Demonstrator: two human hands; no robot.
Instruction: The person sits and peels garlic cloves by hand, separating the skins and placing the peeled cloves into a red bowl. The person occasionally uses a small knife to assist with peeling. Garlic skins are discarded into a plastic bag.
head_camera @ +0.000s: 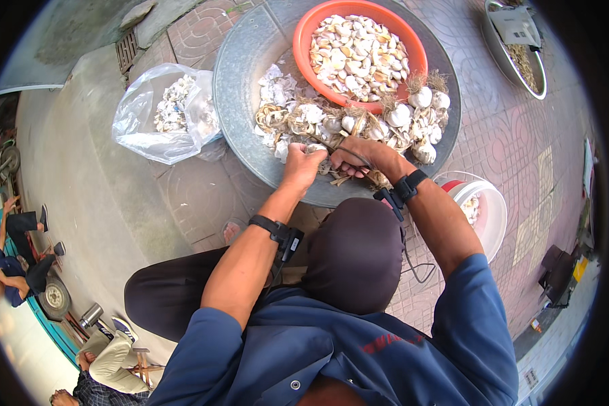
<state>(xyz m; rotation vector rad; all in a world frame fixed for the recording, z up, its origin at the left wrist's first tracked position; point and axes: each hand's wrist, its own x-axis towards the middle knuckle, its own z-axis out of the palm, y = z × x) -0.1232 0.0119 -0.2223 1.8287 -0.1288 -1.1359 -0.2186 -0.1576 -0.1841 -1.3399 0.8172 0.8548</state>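
A large round metal tray [238,101] lies before me with garlic on it. My left hand [304,165] pinches a garlic bulb [315,148] between thumb and fingers. Just to its right, my right hand [355,157] is curled, its fingers bent under a thin dark cable or rod; what lies inside the fingers is hidden. Whole garlic bulbs [399,115] with roots and dry stalks are heaped beyond and to the right of my hands. Papery garlic skins [276,89] lie on the left. An orange plastic basin [304,61] full of separated garlic cloves [358,56] rests on the tray's far side.
A clear plastic bag [147,142] of white scraps stands left of the tray. A white bucket [497,223] with some garlic stands at the right. Farther right is an oval metal basin [525,86]. People [15,269] sit at the far left near a teal vehicle [48,330].
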